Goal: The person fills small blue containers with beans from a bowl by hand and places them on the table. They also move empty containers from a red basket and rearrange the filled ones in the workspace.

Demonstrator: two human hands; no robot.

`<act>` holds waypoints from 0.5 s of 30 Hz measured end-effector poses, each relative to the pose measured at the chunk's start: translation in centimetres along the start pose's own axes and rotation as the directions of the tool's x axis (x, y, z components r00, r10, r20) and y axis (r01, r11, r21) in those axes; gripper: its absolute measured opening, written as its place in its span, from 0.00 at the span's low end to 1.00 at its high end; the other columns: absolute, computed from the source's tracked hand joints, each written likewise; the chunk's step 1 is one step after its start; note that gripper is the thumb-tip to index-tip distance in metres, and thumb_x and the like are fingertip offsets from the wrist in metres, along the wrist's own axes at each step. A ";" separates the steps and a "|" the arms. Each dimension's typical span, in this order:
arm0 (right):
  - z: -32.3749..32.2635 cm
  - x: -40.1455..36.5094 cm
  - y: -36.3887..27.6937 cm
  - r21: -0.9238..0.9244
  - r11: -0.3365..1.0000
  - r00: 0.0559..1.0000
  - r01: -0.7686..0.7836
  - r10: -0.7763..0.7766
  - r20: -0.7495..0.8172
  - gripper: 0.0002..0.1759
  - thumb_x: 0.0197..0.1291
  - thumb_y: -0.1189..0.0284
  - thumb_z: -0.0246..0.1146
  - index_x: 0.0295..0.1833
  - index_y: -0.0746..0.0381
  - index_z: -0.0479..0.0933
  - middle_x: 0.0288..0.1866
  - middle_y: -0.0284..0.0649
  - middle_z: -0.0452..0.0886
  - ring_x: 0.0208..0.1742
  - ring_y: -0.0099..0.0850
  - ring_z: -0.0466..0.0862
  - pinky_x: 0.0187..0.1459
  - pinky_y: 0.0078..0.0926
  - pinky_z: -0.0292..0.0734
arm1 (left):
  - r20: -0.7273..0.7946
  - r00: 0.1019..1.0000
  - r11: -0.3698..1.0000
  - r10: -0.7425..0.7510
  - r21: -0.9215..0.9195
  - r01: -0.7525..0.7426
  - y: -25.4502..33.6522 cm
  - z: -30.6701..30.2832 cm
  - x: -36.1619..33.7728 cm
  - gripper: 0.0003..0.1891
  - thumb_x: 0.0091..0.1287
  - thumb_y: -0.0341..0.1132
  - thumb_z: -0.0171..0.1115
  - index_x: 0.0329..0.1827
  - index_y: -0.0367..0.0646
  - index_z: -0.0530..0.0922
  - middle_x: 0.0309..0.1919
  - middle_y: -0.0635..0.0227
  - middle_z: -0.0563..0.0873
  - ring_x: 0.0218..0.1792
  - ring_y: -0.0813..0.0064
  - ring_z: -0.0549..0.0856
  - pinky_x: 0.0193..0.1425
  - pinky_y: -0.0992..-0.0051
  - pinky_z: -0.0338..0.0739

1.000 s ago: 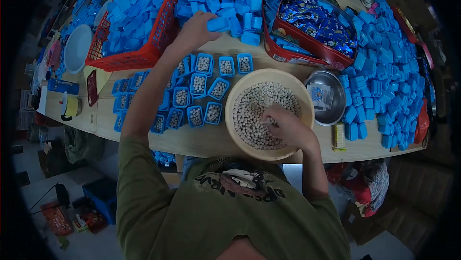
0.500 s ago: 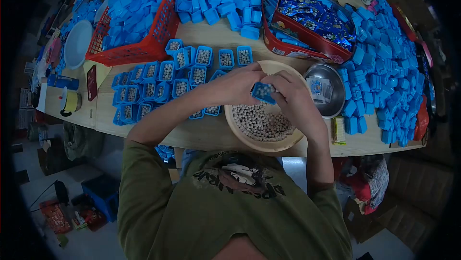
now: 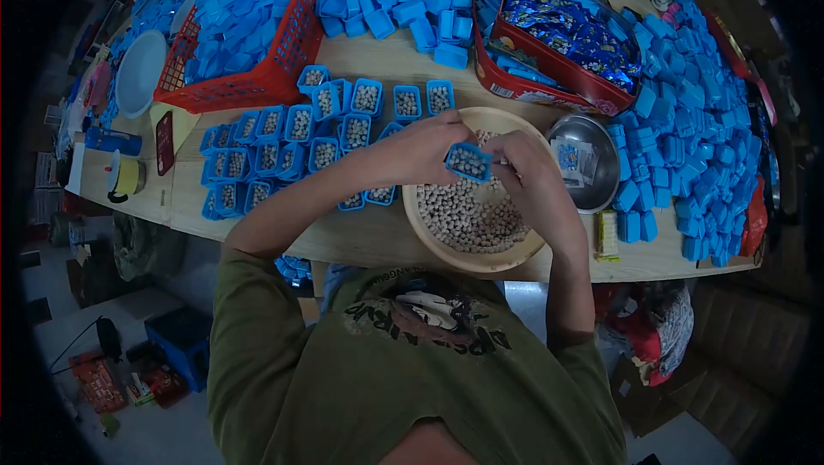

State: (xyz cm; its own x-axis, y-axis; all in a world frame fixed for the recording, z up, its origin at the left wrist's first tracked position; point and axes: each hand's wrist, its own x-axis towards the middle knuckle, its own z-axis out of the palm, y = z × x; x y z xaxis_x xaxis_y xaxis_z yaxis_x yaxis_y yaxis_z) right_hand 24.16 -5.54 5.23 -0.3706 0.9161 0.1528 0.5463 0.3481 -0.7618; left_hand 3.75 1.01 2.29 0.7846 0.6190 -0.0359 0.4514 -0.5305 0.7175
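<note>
My left hand (image 3: pixel 436 145) is closed around the left side of a small blue plastic box (image 3: pixel 469 164) with pale round beads in it. At the box's right rim are the bent fingers of my right hand (image 3: pixel 530 166), pinching its corner. Both hands are over a cream-coloured bowl (image 3: pixel 414 223) that holds many loose beads (image 3: pixel 468 220) of the same kind. To the left, several bead-filled blue boxes (image 3: pixel 354 133) stand in rough rows on the table.
A red plastic basket (image 3: pixel 292 61) piled with blue boxes stands at the back left. A red tin (image 3: pixel 549 96) holds shiny blue packets (image 3: pixel 566 27). Right of the bowl are a steel bowl (image 3: pixel 608 160), a yellow pack (image 3: pixel 607 236) and a large heap of blue boxes (image 3: pixel 687 139).
The right fingers have drawn back from over the box to its right rim. More beads now show inside the box, which has tilted slightly.
</note>
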 end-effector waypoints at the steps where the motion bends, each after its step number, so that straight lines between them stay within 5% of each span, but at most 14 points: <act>1: 0.0 -0.1 0.0 0.007 1.000 1.000 -0.003 0.003 -0.013 0.13 0.57 0.83 0.60 0.48 0.64 0.72 0.44 0.47 0.76 0.47 0.46 0.79 0.46 0.39 0.74 | 0.000 1.000 1.000 -0.001 0.000 0.001 0.1 -0.1 0.0 0.28 0.48 0.31 0.74 0.54 0.36 0.75 0.46 0.59 0.74 0.49 0.60 0.77 0.48 0.67 0.76; 3: 0.1 -0.2 -0.1 0.033 0.999 1.000 -0.012 0.012 -0.018 0.13 0.56 0.83 0.61 0.48 0.64 0.72 0.44 0.47 0.76 0.47 0.45 0.79 0.47 0.39 0.74 | 0.031 0.999 0.999 -0.040 -0.029 0.041 0.5 -0.3 0.1 0.26 0.48 0.29 0.73 0.52 0.36 0.78 0.49 0.56 0.77 0.56 0.55 0.76 0.60 0.64 0.72; 15: 0.8 -1.0 0.8 0.143 0.989 0.998 0.043 -0.036 -0.055 0.12 0.55 0.84 0.62 0.45 0.64 0.73 0.42 0.43 0.77 0.46 0.41 0.80 0.44 0.35 0.75 | 0.078 0.997 0.994 -0.010 -0.104 0.018 0.7 -0.1 0.1 0.28 0.46 0.31 0.74 0.52 0.35 0.76 0.48 0.57 0.76 0.54 0.55 0.77 0.57 0.63 0.73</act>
State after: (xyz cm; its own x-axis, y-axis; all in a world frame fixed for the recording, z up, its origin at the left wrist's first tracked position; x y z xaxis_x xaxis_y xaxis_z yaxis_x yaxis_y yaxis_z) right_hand 24.29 -6.31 3.96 -0.3481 0.9127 0.2141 0.4172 0.3554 -0.8365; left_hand 4.11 0.74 2.86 0.8104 0.5777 -0.0972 0.4192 -0.4559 0.7851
